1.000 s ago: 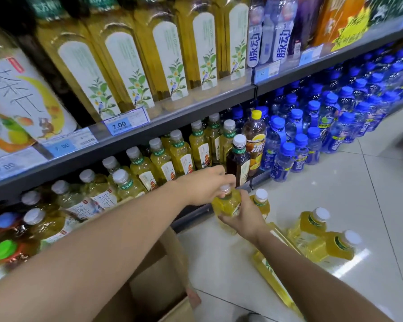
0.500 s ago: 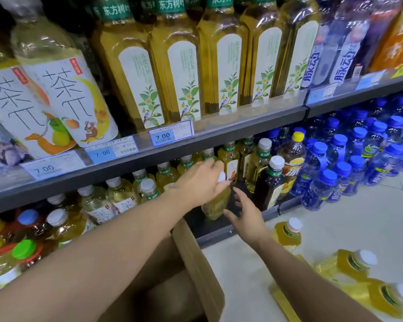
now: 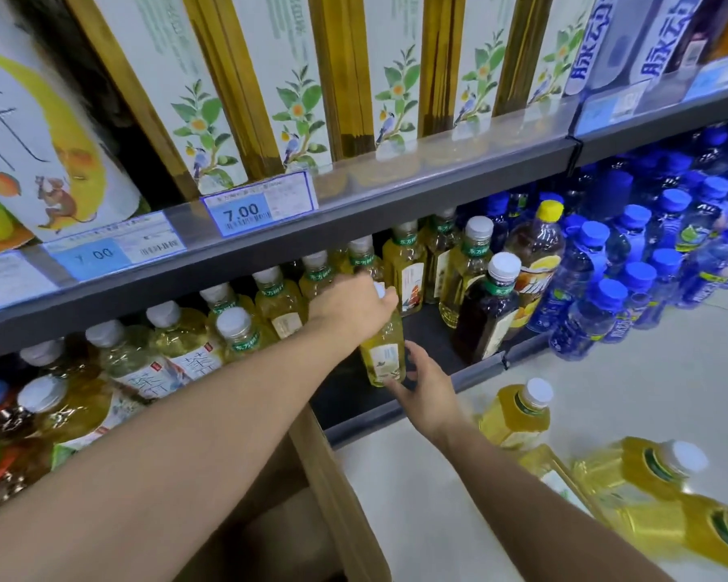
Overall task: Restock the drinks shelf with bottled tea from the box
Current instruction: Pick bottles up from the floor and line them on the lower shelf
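A clear plastic tea bottle (image 3: 385,357), squarish and filled with pale yellow liquid, stands nearly upright at the front of the dark bottom shelf (image 3: 429,333), white cap up, long axis vertical. The left hand (image 3: 352,306) curls over its cap and neck, gripping from above. The right hand (image 3: 427,392) is spread, fingertips touching the bottle's lower label. A brown cardboard box (image 3: 341,489) sits below the arms. More yellow bottles (image 3: 515,417) stand and lie on the glossy pale floor (image 3: 606,384).

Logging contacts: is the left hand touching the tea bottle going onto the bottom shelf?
Touching. Head view shows the left hand curled around the neck of the tea bottle.
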Tool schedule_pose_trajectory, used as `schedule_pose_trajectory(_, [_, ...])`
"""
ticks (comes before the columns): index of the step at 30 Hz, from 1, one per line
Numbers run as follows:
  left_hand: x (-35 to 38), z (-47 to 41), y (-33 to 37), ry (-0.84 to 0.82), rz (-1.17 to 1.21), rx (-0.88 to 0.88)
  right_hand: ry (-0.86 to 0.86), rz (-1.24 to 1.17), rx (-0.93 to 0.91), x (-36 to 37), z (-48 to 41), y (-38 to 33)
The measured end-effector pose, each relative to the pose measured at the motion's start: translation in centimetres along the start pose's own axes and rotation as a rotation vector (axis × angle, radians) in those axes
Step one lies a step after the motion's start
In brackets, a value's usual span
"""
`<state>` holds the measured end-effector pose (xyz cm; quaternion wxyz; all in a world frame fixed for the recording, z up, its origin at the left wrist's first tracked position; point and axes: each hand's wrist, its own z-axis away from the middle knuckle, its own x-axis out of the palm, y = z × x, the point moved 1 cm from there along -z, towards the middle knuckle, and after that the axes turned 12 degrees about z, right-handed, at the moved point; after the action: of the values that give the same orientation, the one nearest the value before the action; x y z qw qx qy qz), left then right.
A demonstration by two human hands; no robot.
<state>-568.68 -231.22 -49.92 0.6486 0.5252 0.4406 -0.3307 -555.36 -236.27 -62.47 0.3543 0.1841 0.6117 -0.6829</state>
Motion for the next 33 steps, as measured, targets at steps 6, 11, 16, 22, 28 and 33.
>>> schedule_pose_trajectory(6, [0.7,-0.2,2.2,0.006,0.010,0.030,-0.020,0.032,0.028,-1.1,1.2,1.8])
schedule_pose_trajectory(11, [1.4,-1.2,3.3,0.076,0.128,-0.052,-0.030,0.053,0.069,-2.4,1.6,3.5])
schedule_pose_trajectory(16, [2.3,-3.2,5.6,0.066,0.246,-0.071,0.013,0.082,0.043,-3.1,2.1,5.1])
schedule_pose_trajectory(22, [3.4,-6.1,7.0,0.063,0.276,-0.085,0.046,0.129,0.012,-4.0,2.1,6.6])
schedule_pose_trajectory(28, [3.6,-7.3,7.5,0.071,0.294,-0.100,0.050,0.190,-0.076,-5.6,1.9,6.2])
schedule_pose_trajectory(33, [3.7,-7.6,8.8,0.017,0.305,-0.099,0.159,0.298,-0.113,-8.5,2.0,6.7])
